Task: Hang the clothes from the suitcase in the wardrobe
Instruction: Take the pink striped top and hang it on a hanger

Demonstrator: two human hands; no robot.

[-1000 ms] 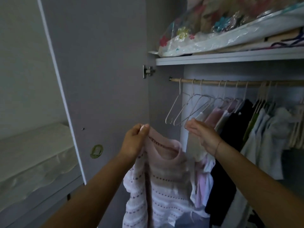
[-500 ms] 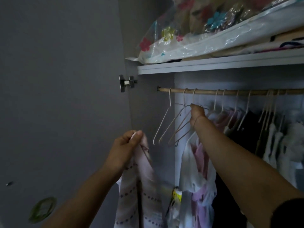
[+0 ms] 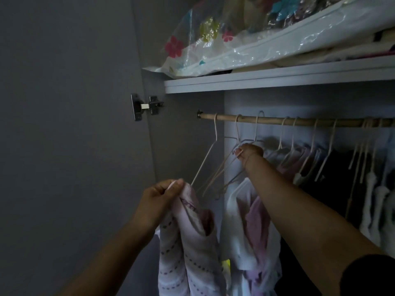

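Observation:
My left hand (image 3: 159,199) grips the top edge of a pale pink knitted top (image 3: 188,248) with dotted stripes, which hangs down from the fist in front of the open wardrobe. My right hand (image 3: 249,153) reaches up under the wooden rail (image 3: 299,121) and is closed around an empty white hanger (image 3: 255,133) whose hook sits lifted at the rail. Two more empty hangers (image 3: 213,154) dangle to its left. The suitcase is out of view.
The open wardrobe door (image 3: 68,146) fills the left, with its hinge (image 3: 145,106) at the frame. Further right the rail carries several hung garments (image 3: 320,167), white, pink and black. A shelf (image 3: 277,76) above holds a flowered plastic storage bag (image 3: 245,33).
My right hand has closed on a hanger and raised it, so its hook now stands above the rail. The view has moved closer and up. My left hand keeps hold of the pink top.

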